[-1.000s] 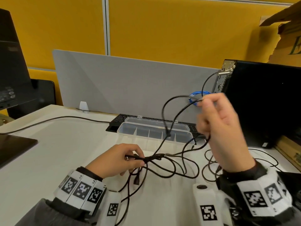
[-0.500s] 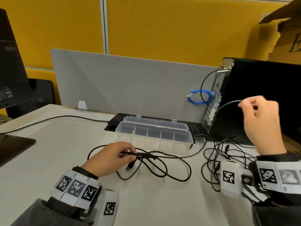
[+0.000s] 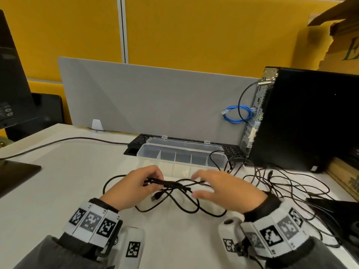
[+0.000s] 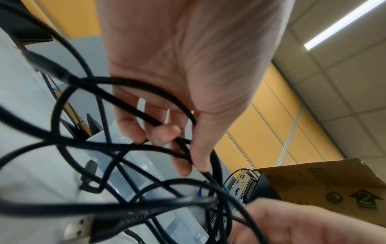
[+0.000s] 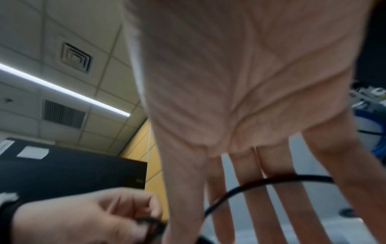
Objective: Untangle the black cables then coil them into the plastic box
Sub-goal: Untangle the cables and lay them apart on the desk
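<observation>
black cables point(image 3: 174, 184) run left-right, pinched by left hand point(image 3: 134, 186); right hand point(image 3: 229, 191) fingers spread.

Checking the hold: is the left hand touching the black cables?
Touching. The left wrist view shows the left hand with fingers curled round the cables.

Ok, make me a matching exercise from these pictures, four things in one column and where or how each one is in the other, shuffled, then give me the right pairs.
Things:
1. left hand
2. right hand
3. plastic box
4. blue cable

States:
A. lid open, compartments with no coil in them
B. looped beside the back of the computer tower
C. fingers spread straight over the tangle
D. pinching a bundle of black cables

Pairs: 1-D, 2-C, 3-A, 4-B
</observation>
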The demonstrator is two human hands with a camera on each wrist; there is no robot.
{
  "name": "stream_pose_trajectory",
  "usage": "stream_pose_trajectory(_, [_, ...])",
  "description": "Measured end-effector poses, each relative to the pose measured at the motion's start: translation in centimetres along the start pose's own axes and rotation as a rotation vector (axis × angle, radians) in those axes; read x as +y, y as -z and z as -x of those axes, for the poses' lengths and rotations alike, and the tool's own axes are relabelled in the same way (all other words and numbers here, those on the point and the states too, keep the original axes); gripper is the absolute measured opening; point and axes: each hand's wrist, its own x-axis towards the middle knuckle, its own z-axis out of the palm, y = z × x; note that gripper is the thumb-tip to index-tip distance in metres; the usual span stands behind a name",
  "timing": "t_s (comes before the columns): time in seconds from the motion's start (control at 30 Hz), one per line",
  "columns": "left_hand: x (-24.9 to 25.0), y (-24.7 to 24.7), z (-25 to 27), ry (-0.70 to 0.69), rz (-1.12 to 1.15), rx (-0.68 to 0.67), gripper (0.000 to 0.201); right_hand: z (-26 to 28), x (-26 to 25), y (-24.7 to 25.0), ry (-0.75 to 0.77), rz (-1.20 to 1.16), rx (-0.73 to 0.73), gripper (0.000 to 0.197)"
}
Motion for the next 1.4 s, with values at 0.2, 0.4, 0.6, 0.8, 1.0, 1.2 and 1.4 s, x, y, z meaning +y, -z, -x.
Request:
stream_pose_trajectory(0.2, [-0.4, 0.0, -0.2, 0.004, 0.129, 0.062, 0.019, -0.2, 0.1, 0.5, 0.194, -0.181, 0.294, 0.025])
stream_pose_trajectory(0.4, [-0.9, -0.3, -0.4, 0.036, 0.11, 0.029, 0.012, 1.2, 0.9, 3.6, 0.167, -0.665, 0.834, 0.025])
stream_pose_trajectory(0.6, [-0.9, -0.2, -0.4, 0.082, 0.092, 0.015, 0.009, 3.9, 5.0, 6.3, 0.047, -1.083, 1.253, 0.025])
stream_pose_trajectory(0.8, [-0.7, 0.1, -0.4, 0.156, 0.139, 0.087, 0.012, 6.4, 10.6, 7.8, -0.241, -1.049, 1.378, 0.025])
stream_pose_trajectory(1.0, [-0.5, 0.0, -0.3, 0.157, 0.221, 0.199, 0.01, 4.5, 12.8, 5.3, -0.579, -0.18, 1.009, 0.031])
stream_pose_trajectory(1.2, [0.0, -0.1, -0.3, 0.092, 0.22, 0.202, 0.01, 1.6, 4.7, 3.2, -0.094, -0.038, 0.53, 0.053])
stream_pose_trajectory(1.4, [0.0, -0.1, -0.2, 0.027, 0.25, 0.197, 0.003, -1.0, 0.9, -0.5, 0.099, -0.033, 0.215, 0.018])
